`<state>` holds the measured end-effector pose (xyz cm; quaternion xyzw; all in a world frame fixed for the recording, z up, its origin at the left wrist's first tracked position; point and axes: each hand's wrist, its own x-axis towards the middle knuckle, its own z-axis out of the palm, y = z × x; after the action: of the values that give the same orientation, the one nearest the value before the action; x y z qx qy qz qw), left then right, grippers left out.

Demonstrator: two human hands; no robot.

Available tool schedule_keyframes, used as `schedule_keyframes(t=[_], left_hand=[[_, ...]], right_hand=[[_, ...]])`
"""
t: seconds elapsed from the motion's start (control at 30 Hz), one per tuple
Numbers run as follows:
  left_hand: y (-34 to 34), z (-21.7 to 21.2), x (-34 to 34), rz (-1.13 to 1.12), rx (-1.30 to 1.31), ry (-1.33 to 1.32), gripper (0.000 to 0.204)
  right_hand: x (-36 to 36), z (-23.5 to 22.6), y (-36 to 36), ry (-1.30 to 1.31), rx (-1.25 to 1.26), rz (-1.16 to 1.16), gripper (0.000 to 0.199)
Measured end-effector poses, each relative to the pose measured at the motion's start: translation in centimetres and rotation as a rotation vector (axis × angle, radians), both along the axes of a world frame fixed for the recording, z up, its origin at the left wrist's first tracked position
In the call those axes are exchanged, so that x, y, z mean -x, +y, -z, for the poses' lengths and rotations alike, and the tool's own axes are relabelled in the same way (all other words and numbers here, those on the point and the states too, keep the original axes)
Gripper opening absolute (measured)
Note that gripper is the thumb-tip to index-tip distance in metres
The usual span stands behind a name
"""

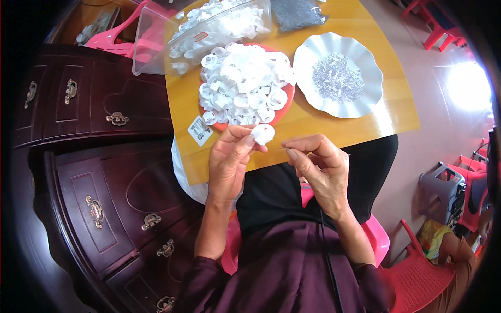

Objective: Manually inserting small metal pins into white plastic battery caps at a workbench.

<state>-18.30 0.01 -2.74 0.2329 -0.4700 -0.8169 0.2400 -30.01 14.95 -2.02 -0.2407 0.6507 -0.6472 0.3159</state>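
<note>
Left hand (229,156): fingers closed on a small white plastic piece (262,133), held over the near edge of the tabletop (376,112), at about 6 o'clock from the red plate (285,101)
Right hand (319,159): thumb and forefinger pinched shut on a thin metal pin (282,149) whose tip points at 9 o'clock toward the piece, just apart from it
Doing it well: I judge that the piece should be kept steady and the pin brought in straight, with the wrists close together
Stock: heap of white pieces (245,86) on the red plate at 12 o'clock; white scalloped dish (360,57) of pins at 1 o'clock
Edges: dark cabinet (104,177) crowds 9 o'clock; clear tub (156,47) at 11 o'clock
Open room: bare tabletop strip between plate and hands; floor at 3 o'clock
</note>
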Motion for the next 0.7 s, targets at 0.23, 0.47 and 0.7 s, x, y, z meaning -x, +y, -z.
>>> schedule_keyframes(t=[0.23,0.47,0.7], left_hand=[[2.0,0.1,1.5,0.093,-0.035,-0.002,0.014],[1.8,-0.4,1.2,0.157,-0.036,-0.050,0.017],[1.9,-0.4,1.5,0.214,-0.049,-0.081,0.016]], right_hand=[[0.0,0.0,0.3,-0.004,0.242,0.110,0.009],[0.5,-0.2,1.4,0.097,0.208,0.037,0.010],[0.2,0.2,1.8,0.090,0.247,0.074,0.009]])
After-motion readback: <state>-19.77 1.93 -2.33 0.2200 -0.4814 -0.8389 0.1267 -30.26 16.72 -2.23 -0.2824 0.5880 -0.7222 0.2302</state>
